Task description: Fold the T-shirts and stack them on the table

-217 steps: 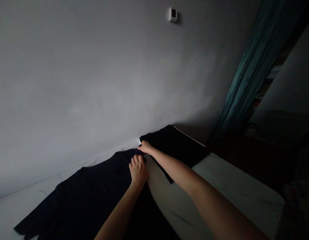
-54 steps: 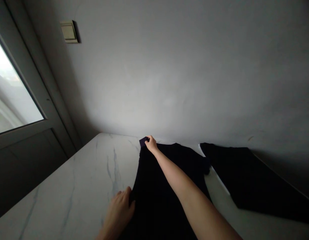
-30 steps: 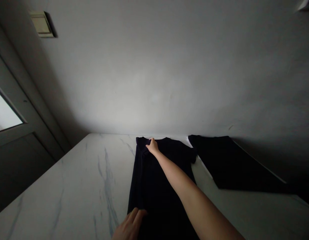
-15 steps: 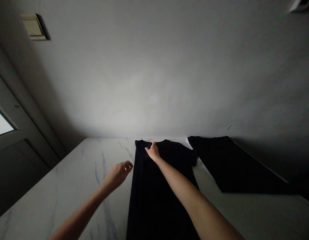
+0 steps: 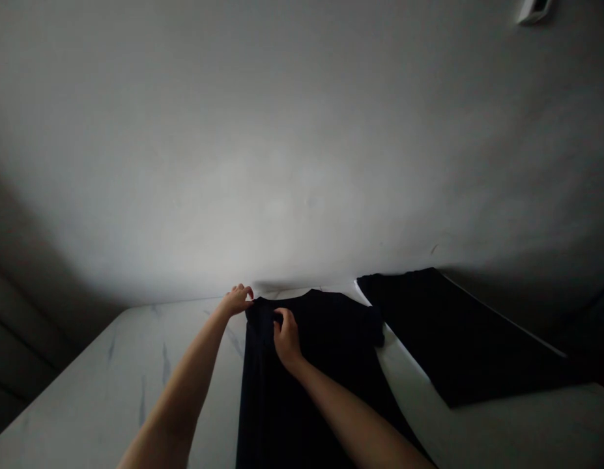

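Note:
A dark short-sleeved T-shirt (image 5: pixel 326 365) lies spread on the marbled white table, its neck end towards the wall. At its far left shoulder corner, my left hand (image 5: pixel 238 299) has its fingers curled and closed on the edge of the cloth. My right hand (image 5: pixel 287 339) rests on the upper left part of the shirt, thumb and fingers pinching a fold of the fabric there. The left sleeve appears folded inward, though the dark cloth hides the detail. On the right the other sleeve (image 5: pixel 374 324) sticks out.
A second dark folded cloth (image 5: pixel 458 339) lies to the right, near the wall. The white table (image 5: pixel 120 384) has blue-grey veins and meets a grey wall (image 5: pixel 282 163) at the back. A white fixture (image 5: pixel 533 10) is on the wall, upper right.
My left hand has moved up and right, from above the table to the shirt's shoulder corner. My right hand has shifted slightly left and nearer to me. The camera view has turned right.

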Available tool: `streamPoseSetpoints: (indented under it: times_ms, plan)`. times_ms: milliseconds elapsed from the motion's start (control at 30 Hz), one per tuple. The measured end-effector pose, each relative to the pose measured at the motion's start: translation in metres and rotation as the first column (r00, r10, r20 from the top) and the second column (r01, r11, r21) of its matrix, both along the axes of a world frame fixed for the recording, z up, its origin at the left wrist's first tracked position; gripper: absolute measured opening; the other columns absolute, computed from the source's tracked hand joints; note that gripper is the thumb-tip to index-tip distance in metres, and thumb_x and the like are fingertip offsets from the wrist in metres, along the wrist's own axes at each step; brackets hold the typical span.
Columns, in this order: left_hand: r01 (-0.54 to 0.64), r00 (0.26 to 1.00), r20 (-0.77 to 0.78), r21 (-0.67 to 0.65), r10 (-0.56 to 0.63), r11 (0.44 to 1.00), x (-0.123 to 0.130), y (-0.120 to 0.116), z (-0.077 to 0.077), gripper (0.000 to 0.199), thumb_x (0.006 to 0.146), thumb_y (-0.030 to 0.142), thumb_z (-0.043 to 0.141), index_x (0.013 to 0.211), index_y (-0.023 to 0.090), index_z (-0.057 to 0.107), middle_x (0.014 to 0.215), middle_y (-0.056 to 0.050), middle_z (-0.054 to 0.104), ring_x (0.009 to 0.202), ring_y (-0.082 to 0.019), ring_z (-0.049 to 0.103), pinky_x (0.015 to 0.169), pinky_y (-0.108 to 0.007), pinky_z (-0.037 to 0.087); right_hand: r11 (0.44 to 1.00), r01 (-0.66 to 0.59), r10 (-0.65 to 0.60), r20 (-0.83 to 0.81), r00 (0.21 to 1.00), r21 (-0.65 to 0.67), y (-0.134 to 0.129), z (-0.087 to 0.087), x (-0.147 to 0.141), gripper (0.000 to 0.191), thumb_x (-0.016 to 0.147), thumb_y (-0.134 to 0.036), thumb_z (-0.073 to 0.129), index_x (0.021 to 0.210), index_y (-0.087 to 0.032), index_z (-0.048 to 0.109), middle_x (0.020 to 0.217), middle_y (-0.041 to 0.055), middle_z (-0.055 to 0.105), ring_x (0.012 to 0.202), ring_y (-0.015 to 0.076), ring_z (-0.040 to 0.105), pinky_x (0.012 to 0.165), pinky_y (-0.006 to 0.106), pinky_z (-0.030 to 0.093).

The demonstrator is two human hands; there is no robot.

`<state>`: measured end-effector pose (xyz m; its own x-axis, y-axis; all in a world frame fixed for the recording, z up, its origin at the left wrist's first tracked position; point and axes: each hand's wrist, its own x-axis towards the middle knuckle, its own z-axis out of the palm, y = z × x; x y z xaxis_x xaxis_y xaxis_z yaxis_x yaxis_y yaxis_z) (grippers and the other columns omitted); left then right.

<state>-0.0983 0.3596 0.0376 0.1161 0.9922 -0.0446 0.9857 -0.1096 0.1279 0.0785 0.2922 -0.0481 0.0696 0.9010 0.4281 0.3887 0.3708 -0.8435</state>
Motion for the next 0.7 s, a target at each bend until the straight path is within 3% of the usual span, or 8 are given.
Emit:
streamPoseSetpoints:
  times_ms: [133, 367, 567, 700]
  plan:
    - [0.049, 0.999, -0.009, -0.016, -0.049, 0.999, -0.003, 0.007, 0.004, 0.016, 0.084, 0.029, 0.063, 0.097, 0.021, 0.066, 0.117, -0.007, 0.059, 0.113, -0.025, 0.052, 0.097, -0.043, 0.042, 1.000, 0.012, -0.011, -0.044, 0.999, 0.015, 0.000, 0.003, 0.001, 0.035, 0.080, -0.005, 0.043, 0.107, -0.021, 0.057, 0.112, 0.0105, 0.064, 0.110, 0.0218, 0.061, 0.100, 0.035, 0.046]
    - [0.121, 0.993, 0.003, 0.085, -0.121, 0.989, 0.011, 0.008, 0.006, 0.013, 0.086, 0.026, 0.059, 0.098, 0.025, 0.066, 0.113, -0.004, 0.061, 0.113, -0.020, 0.053, 0.094, -0.030, 0.043, 0.995, 0.093, -0.095, -0.045, 0.994, -0.046, 0.001, 0.015, 0.002, 0.037, 0.080, -0.001, 0.039, 0.109, -0.020, 0.053, 0.110, 0.0121, 0.063, 0.109, 0.0221, 0.061, 0.099, 0.035, 0.046]
    - [0.016, 1.000, -0.028, 0.241, -0.009, 0.970, 0.035, -0.017, -0.012, 0.019, 0.090, 0.022, 0.052, 0.105, 0.023, 0.064, 0.117, -0.010, 0.061, 0.117, -0.028, 0.052, 0.095, -0.040, 0.043, 0.975, 0.145, -0.129, 0.103, 0.986, -0.171, 0.000, 0.010, 0.009, 0.035, 0.082, -0.012, 0.052, 0.117, -0.015, 0.049, 0.115, 0.0192, 0.058, 0.112, 0.0302, 0.059, 0.097, 0.041, 0.047]
    - [0.005, 1.000, -0.025, 0.311, 0.003, 0.951, 0.048, -0.045, -0.035, 0.033, 0.096, 0.021, 0.036, 0.122, 0.020, 0.057, 0.124, -0.012, 0.060, 0.119, -0.026, 0.054, 0.102, -0.041, 0.040, 0.993, 0.089, -0.077, 0.146, 0.986, -0.081, -0.012, 0.005, 0.009, 0.054, 0.075, -0.017, 0.065, 0.123, -0.017, 0.042, 0.118, 0.0160, 0.055, 0.111, 0.0296, 0.059, 0.097, 0.043, 0.048]
